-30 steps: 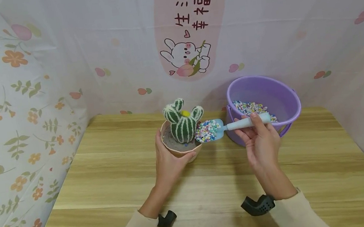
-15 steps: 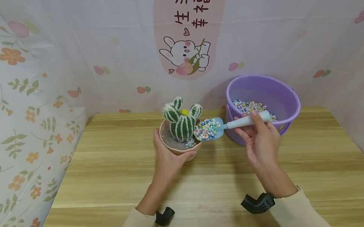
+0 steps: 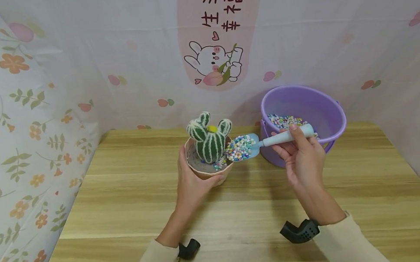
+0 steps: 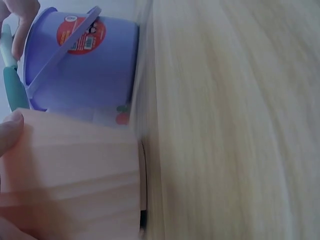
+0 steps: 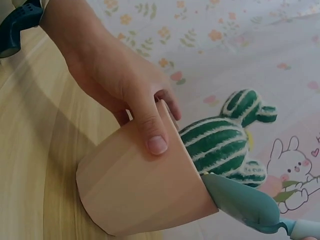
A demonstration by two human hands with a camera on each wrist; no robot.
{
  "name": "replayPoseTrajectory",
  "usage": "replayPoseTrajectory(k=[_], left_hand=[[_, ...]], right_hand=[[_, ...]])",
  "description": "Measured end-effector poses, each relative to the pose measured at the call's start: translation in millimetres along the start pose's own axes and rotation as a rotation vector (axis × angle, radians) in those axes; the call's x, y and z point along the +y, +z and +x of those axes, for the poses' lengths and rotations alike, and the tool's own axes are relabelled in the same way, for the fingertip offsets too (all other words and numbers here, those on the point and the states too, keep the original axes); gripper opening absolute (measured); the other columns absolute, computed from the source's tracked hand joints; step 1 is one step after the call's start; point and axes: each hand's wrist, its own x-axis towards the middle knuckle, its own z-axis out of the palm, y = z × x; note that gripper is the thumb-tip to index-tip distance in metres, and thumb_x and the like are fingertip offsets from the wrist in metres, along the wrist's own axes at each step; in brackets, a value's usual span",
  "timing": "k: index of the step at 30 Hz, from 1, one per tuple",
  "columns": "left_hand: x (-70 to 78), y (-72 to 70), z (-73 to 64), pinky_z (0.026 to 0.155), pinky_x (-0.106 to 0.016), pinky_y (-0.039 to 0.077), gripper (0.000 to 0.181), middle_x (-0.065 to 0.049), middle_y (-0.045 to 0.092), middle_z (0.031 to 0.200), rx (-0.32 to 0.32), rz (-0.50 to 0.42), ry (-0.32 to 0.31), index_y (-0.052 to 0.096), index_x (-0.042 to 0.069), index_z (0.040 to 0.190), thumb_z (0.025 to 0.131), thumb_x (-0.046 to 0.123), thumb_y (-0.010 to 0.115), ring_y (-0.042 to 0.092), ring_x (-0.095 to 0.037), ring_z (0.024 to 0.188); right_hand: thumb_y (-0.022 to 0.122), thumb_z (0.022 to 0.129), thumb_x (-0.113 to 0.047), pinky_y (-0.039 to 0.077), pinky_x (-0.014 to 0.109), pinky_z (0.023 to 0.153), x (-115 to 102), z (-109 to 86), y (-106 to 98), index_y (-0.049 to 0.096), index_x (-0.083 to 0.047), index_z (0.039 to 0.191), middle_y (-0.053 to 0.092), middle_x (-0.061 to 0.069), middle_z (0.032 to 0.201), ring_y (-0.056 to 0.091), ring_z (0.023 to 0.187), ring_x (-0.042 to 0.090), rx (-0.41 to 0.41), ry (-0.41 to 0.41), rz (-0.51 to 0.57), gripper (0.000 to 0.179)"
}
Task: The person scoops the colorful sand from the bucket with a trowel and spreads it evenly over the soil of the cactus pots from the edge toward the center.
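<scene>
My left hand [image 3: 192,179] grips a peach-coloured flower pot [image 5: 145,185] by its near left side, the thumb along the front below the rim. A green knitted cactus [image 3: 210,146] with white stripes and a yellow flower stands in grey fill inside. With my right hand [image 3: 305,158] I hold a small light-blue scoop [image 3: 253,152] by its handle. Multicoloured beads [image 3: 241,147] heap its blade, whose tip reaches over the pot's right rim. Some beads lie on the fill beside the cactus. In the right wrist view the scoop's underside rests close against the rim.
A purple bucket [image 3: 328,116] stands behind my right hand, with more coloured beads [image 3: 285,121] in it. All of this is on a wood-grain table [image 3: 226,234]. A printed cloth [image 3: 128,71] hangs along the back and left.
Beads have slid from the scoop's tip onto the fill at the right of the cactus. My right hand has shifted and tilted the scoop slightly, its handle end now higher. My left hand stays on the pot.
</scene>
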Motion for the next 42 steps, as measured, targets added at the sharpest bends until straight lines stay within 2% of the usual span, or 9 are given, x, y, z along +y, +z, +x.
replayPoseTrajectory(k=[5, 12, 15, 20, 26, 33, 42], left_hand=[[4.2, 3.6, -3.6, 0.111, -0.051, 0.032, 0.131, -0.01, 0.022, 0.158, 0.029, 0.018, -0.016, 0.008, 0.017, 0.156, 0.06, 0.037, 0.094, 0.029, -0.028, 0.142], [4.4, 5.7, -5.7, 0.111, -0.05, 0.032, 0.13, -0.011, 0.023, 0.157, 0.051, 0.037, 0.001, 0.009, 0.014, 0.156, 0.06, 0.036, 0.094, 0.03, -0.028, 0.141], [3.2, 3.3, -5.7, 0.112, -0.051, 0.031, 0.13, -0.009, 0.02, 0.158, 0.023, 0.023, -0.012, 0.007, 0.017, 0.156, 0.061, 0.037, 0.093, 0.027, -0.028, 0.142], [-2.1, -6.5, -1.7, 0.114, -0.051, 0.027, 0.132, -0.004, 0.012, 0.161, -0.064, -0.026, -0.039, 0.001, 0.024, 0.156, 0.063, 0.039, 0.092, 0.021, -0.024, 0.145], [-7.8, -12.3, 3.5, 0.116, -0.049, 0.022, 0.131, -0.007, 0.014, 0.161, -0.124, -0.059, -0.02, 0.001, 0.02, 0.157, 0.063, 0.033, 0.092, 0.02, -0.025, 0.146], [-5.3, -4.9, -3.3, 0.115, -0.05, 0.025, 0.129, -0.008, 0.017, 0.161, -0.053, -0.061, 0.012, 0.007, 0.018, 0.157, 0.062, 0.03, 0.093, 0.023, -0.027, 0.145], [-2.1, 6.2, -11.3, 0.11, -0.055, 0.032, 0.128, -0.007, 0.022, 0.159, 0.043, 0.011, -0.015, 0.007, 0.023, 0.157, 0.062, 0.036, 0.092, 0.028, -0.029, 0.142]], right_hand=[[0.076, 0.084, -0.008, 0.055, 0.045, 0.068, -1, 2.7, 1, 0.056, 0.003, 0.101, 0.07, 0.018, 0.081, 0.072, 0.079, 0.035, 0.014, 0.004, 0.002, 0.028], [0.074, 0.085, -0.007, 0.055, 0.045, 0.068, -2, 4.5, 1, 0.056, 0.004, 0.102, 0.07, 0.018, 0.08, 0.072, 0.077, 0.034, 0.005, 0.011, 0.001, 0.027], [0.077, 0.083, -0.009, 0.055, 0.045, 0.069, -2, 4.4, 1, 0.056, 0.004, 0.102, 0.07, 0.018, 0.081, 0.072, 0.078, 0.034, 0.0, 0.015, -0.004, 0.03], [0.078, 0.082, -0.009, 0.055, 0.045, 0.069, -2, 4.4, 1, 0.057, 0.004, 0.103, 0.07, 0.018, 0.081, 0.072, 0.078, 0.034, -0.001, 0.019, -0.01, 0.032], [0.077, 0.083, -0.01, 0.056, 0.043, 0.067, -2, 3.7, 3, 0.057, 0.004, 0.103, 0.07, 0.017, 0.08, 0.073, 0.077, 0.032, -0.009, 0.011, -0.039, 0.031], [0.071, 0.088, -0.008, 0.056, 0.043, 0.068, -1, 3.8, 4, 0.057, 0.004, 0.099, 0.07, 0.017, 0.08, 0.073, 0.076, 0.032, -0.026, 0.01, -0.05, 0.022], [0.074, 0.086, -0.009, 0.056, 0.043, 0.069, -1, 3.5, 5, 0.057, 0.004, 0.1, 0.07, 0.017, 0.081, 0.073, 0.076, 0.032, -0.03, 0.014, -0.058, 0.025]])
